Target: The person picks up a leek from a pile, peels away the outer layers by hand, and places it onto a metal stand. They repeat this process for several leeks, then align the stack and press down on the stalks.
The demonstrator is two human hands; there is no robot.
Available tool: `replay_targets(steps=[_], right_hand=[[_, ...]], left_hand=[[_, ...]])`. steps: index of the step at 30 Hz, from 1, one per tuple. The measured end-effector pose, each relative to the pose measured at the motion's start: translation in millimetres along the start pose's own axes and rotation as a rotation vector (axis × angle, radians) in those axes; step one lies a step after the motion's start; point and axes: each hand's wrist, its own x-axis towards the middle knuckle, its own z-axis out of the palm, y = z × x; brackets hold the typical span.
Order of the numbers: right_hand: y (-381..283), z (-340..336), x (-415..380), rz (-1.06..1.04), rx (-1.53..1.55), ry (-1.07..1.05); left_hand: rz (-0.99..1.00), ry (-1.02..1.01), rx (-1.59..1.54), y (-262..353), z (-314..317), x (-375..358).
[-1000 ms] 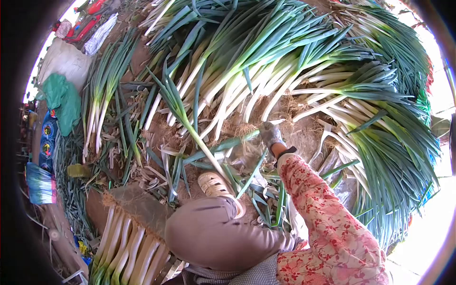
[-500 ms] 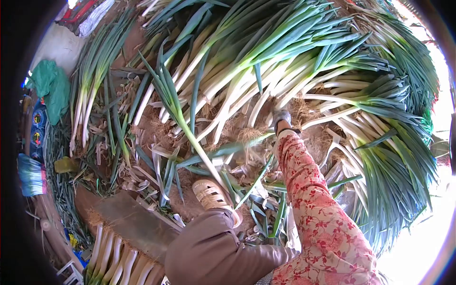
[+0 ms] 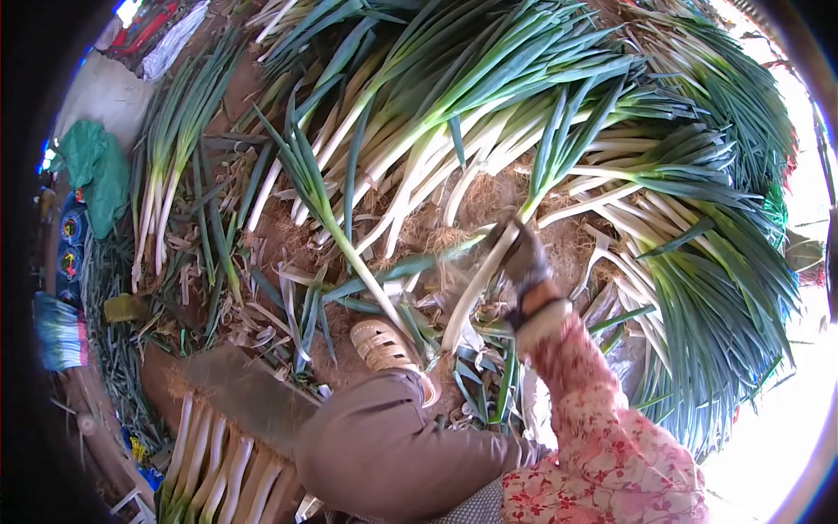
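My right hand (image 3: pixel 525 260), in a dark glove below a red floral sleeve, is closed around the white stalk of a long green onion (image 3: pixel 470 304). The stalk's root end points down toward my shoe, and its green leaves reach up over the heap. Behind it spreads a big heap of green onions (image 3: pixel 515 74), roots toward me. One loose green onion (image 3: pixel 356 260) lies slanted to the left of my hand, its lower end by the shoe. My left hand is out of view.
My shoe (image 3: pixel 381 343) and bent knee (image 3: pixel 375 445) are at bottom centre. Several trimmed onions (image 3: pixel 209 472) lie beside a dark flat board (image 3: pixel 249 402) at lower left. Peeled leaves litter the ground. A green plastic bag (image 3: pixel 92 175) sits at far left, with more onions (image 3: pixel 724 288) at right.
My right hand has drawn back toward me from the heap's root ends, bringing one green onion out with it. The loose slanted onion stays where it was.
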Motion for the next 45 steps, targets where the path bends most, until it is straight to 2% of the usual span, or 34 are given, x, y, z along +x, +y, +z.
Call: replay_targets(steps=[1,2,3,6,7,9,11,12,14,15,17,19,20,21,24,27,29,32,34,36,37,39,41,43,45], right_hand=[[-14.2,10.2,8.8,-0.100,-0.083,0.291],[-24.4,13.8,12.1,-0.166,-0.246,0.420],[-30.0,3.1,20.8,-0.208,-0.307,0.430],[-49.0,33.2,-24.0,-0.128,-0.069,0.270],[-52.2,36.3,-38.4,-0.123,-0.047,0.096],[-56.9,68.6,-83.1,-0.066,-0.056,-0.024],[-62.3,85.5,-116.8,-0.249,-0.387,-0.231],[-68.4,69.8,-93.2,-0.162,-0.480,-0.283],[-94.0,83.0,-100.9,-0.354,-0.739,-0.413],[-108.3,89.1,-103.6,-0.464,-0.854,-0.464],[-131.5,128.9,-90.8,-0.258,-0.745,-0.505],[-139.3,187.5,-80.2,-0.001,-0.553,-0.988],[-130.8,226.6,-106.6,-0.008,-0.613,-1.077],[-118.9,265.5,-125.4,-0.022,-0.678,-1.160],[-76.9,359.9,-144.4,-0.306,-0.897,-1.113],[19.4,417.8,-200.3,-0.475,-1.103,-1.213],[98.2,430.2,-257.6,-0.532,-1.226,-1.367],[226.1,410.8,-354.3,-0.557,-1.321,-1.691],[303.4,373.4,-408.8,-0.562,-1.314,-1.894],[364.0,323.9,-444.5,-0.630,-1.316,-2.006],[382.8,300.3,-454.0,-0.684,-1.351,-2.007],[404.3,257.7,-460.9,-0.766,-1.456,-1.934],[410.0,256.8,-462.7,-0.759,-1.472,-1.881],[405.9,257.8,-463.7,-0.715,-1.494,-1.883],[403.4,268.6,-462.3,-0.645,-1.525,-1.903]], left_hand=[[0.001,0.010,-0.003,-1.6,1.8,-1.2],[0.003,0.017,-0.003,-3.7,4.6,-2.5],[0.001,0.024,-0.006,-7.8,6.7,-6.8],[-0.007,0.040,-0.006,-27.9,12.9,-24.8],[-0.010,0.049,-0.006,-37.0,15.5,-30.9],[-0.010,0.071,-0.004,-58.2,26.2,-45.7],[0.009,0.092,-0.017,-98.2,57.4,-70.8],[0.011,0.096,-0.040,-127.7,84.2,-92.2],[-0.018,0.095,-0.063,-160.6,86.2,-133.1],[0.093,0.242,-0.089,-92.4,22.9,-89.5],[-0.082,0.071,0.045,-47.3,-18.3,-70.6],[-0.187,0.082,0.011,-9.8,-53.2,-52.7],[-0.206,0.072,-0.072,-3.7,-67.3,-46.6],[-0.219,0.065,-0.109,-2.9,-69.3,-46.9],[-0.221,0.080,-0.136,-2.0,-69.6,-47.3],[-0.253,0.129,-0.181,-1.2,-70.2,-45.4],[-0.269,0.123,-0.183,-0.3,-70.1,-45.8],[-0.276,0.140,-0.208,0.0,-71.2,-45.4],[-0.277,0.174,-0.222,-3.6,-68.7,-45.0],[-0.269,0.209,-0.237,1.0,-74.8,-40.2],[-0.283,0.099,-0.245,-3.9,-71.7,-46.1],[-0.240,0.189,-0.218,-8.2,-55.6,-58.8],[-0.198,0.209,-0.118,-9.1,-55.7,-56.4],[-0.240,0.143,-0.206,-9.8,-58.3,-55.6],[-0.225,0.170,-0.225,-8.9,-62.7,-50.8]])
